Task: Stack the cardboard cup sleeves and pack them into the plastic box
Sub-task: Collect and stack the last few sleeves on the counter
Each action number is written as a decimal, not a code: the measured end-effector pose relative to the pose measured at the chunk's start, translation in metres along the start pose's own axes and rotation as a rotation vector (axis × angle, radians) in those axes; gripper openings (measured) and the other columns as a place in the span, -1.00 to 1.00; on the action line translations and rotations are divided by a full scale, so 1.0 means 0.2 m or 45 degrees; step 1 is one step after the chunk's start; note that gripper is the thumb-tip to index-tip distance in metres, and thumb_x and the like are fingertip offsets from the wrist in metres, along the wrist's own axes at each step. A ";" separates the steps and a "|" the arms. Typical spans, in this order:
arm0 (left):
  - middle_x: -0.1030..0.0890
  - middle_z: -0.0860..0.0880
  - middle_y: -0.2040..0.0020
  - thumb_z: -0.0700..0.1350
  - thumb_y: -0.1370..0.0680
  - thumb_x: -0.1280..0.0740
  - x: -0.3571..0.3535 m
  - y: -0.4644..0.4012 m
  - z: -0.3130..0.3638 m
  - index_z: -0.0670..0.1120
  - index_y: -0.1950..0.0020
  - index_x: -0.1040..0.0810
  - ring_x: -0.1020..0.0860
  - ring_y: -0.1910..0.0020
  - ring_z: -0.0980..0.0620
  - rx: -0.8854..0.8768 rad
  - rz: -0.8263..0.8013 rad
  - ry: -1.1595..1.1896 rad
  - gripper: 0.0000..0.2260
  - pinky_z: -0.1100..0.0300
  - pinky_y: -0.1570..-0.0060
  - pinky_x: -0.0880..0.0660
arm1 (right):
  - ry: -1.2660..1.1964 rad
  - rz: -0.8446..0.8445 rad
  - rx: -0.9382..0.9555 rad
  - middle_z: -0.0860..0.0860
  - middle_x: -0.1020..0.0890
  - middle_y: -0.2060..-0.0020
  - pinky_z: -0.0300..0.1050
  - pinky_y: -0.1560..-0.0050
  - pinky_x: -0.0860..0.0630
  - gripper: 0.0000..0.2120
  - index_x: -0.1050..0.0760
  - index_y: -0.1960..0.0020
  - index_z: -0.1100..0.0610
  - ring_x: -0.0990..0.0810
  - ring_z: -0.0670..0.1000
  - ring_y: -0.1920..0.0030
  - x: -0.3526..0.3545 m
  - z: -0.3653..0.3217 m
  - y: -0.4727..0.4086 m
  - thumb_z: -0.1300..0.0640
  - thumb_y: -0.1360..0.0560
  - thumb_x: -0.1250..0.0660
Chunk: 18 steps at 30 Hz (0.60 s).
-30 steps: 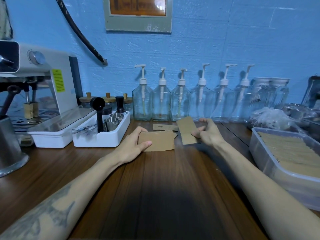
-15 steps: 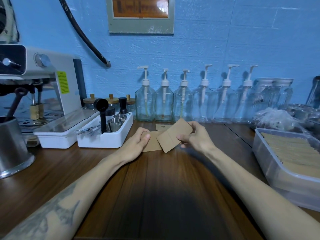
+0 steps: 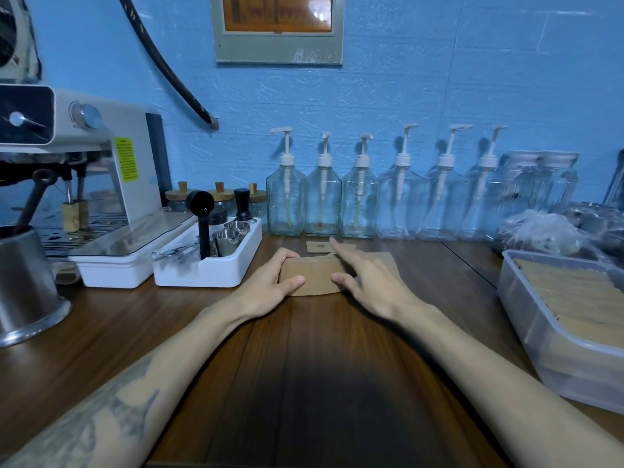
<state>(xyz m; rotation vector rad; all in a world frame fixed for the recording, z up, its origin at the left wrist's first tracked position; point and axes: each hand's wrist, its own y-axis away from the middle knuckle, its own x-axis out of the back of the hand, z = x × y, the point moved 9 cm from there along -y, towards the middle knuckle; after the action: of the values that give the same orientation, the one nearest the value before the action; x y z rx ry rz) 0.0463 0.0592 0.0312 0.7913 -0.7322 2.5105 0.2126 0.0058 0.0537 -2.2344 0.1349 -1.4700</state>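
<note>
A: So, where does the stack of cardboard cup sleeves (image 3: 314, 276) sit?

B: It lies flat on the wooden counter (image 3: 304, 383), midway between the two hands and just in front of the row of glass pump bottles (image 3: 322, 204). The left hand (image 3: 266, 288) grips the stack's left end, thumb on the near edge and fingers curled over the far edge. The right hand (image 3: 368, 285) lies loose on top, fingers extended and clasping nothing, the forefinger lifted toward another sleeve (image 3: 319, 246) that lies alone near the bottles.

A: And how do the sleeves look?

B: They are plain brown card, flattened, with a gently curved long edge. Another sleeve (image 3: 381, 261) shows partly from under the right hand, not squared with the rest. How many are in the pile cannot be told.

A: What would doing this step well take?

B: Probably the left hand should hold the end steady as a stop while the right palm presses down and slides the loose sleeve until the curved edges line up. Thin card slips and fans out easily, so light, even pressure seems wiser than a shove.

A: And the plastic box (image 3: 526, 325)?

B: It stands well apart at the right, already holding many sleeves in rows.
</note>
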 end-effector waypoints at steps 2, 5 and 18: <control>-0.55 0.09 -0.06 0.02 -0.59 -0.35 -0.01 0.00 0.00 0.09 -0.23 -0.35 -0.56 -0.07 0.06 0.003 -0.013 0.019 -0.73 0.08 -0.08 -0.54 | 0.056 -0.028 0.007 0.11 -0.47 -0.36 0.11 -0.28 -0.42 -0.41 -0.06 -0.59 -0.04 -0.50 0.16 -0.24 -0.03 -0.02 0.00 -0.05 -0.63 -0.20; -0.55 0.10 -0.05 0.03 -0.59 -0.35 -0.01 -0.01 -0.01 0.13 -0.20 -0.35 -0.56 -0.05 0.08 -0.018 0.003 -0.011 -0.75 0.03 -0.09 -0.54 | 0.074 -0.006 0.005 0.13 -0.48 -0.34 0.09 -0.30 -0.39 -0.44 -0.11 -0.59 -0.01 -0.48 0.17 -0.28 -0.02 -0.03 0.00 -0.02 -0.64 -0.20; -0.54 0.16 -0.03 0.00 -0.59 -0.35 0.03 -0.01 -0.04 0.15 -0.14 -0.36 -0.54 -0.04 0.18 0.014 0.059 0.012 -0.79 0.18 -0.02 -0.48 | 0.417 -0.214 -0.383 0.10 -0.29 -0.43 0.21 -0.34 -0.26 -0.54 -0.32 -0.48 -0.17 -0.30 0.24 -0.39 -0.02 0.39 0.01 -0.23 -0.63 -0.04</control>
<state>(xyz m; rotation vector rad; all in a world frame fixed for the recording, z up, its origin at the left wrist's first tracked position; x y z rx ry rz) 0.0397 0.0673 0.0312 0.7739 -0.7419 2.5602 0.2818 0.0303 0.0242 -2.2561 0.2958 -2.0186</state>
